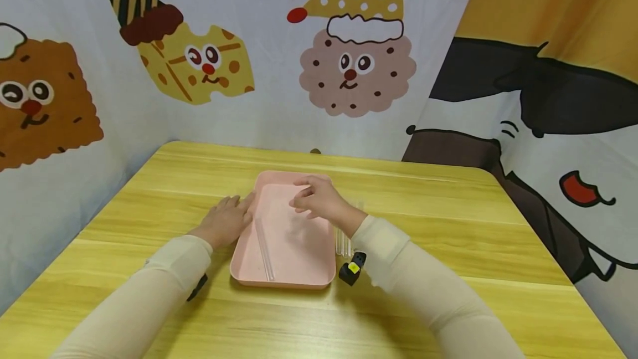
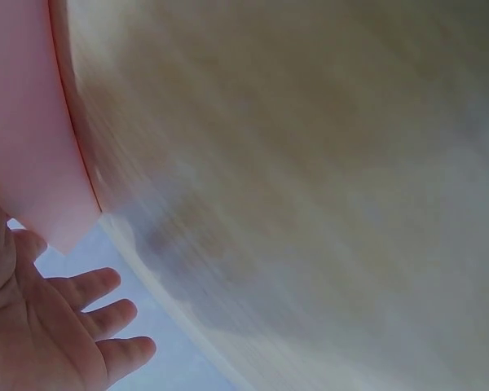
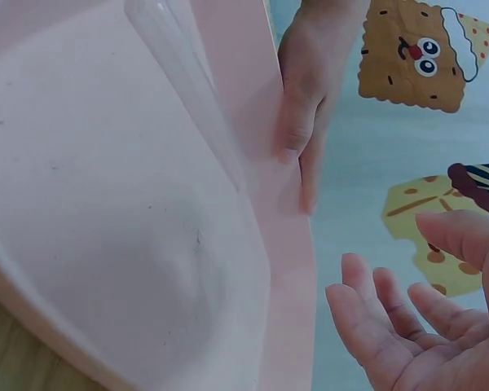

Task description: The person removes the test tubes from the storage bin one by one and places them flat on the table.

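A pink rectangular tray lies on the table with one slim clear tube inside, along its left side. In the right wrist view, the same clear tube rests on the tray floor beside the wall. My left hand is at the tray's left edge, thumb at the rim and fingers extended outside it. Above the far right part of the tray hovers my right hand, its fingers loosely bent and nothing between them. Several more clear tubes lie just right of the tray, partly hidden by the right wrist.
The yellow wood-grain table extends around the tray. Behind it hangs a white cloth printed with cartoon snacks. A black device with a yellow mark is at the right wrist, close to the tray's near right corner.
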Tool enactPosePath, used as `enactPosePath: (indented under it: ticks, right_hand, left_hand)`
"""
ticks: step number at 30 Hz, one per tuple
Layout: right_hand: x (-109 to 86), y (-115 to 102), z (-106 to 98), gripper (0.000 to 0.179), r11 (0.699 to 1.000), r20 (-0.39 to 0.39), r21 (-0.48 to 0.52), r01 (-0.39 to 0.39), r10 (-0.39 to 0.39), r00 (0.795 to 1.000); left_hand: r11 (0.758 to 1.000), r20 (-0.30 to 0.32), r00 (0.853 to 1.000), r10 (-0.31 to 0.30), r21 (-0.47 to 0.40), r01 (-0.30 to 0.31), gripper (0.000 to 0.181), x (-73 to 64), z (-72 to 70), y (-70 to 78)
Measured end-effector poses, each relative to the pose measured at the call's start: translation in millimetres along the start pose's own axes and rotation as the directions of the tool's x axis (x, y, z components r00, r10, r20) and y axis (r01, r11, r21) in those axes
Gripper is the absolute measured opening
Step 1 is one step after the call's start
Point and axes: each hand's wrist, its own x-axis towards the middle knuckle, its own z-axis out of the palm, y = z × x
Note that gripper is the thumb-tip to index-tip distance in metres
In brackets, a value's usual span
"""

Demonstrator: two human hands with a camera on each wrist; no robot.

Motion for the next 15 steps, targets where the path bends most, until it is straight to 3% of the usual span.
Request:
enactPosePath:
  ticks: [15]
  right_hand:
    - [12.3, -7.3, 17.6, 0.056, 0.995, 0.031, -0.029, -0.096, 0.097, 0.995]
  left_hand:
    - [1.0, -0.011, 1.0, -0.015, -0.009, 0.015, 0.053, 2.1, -0.4, -0.6]
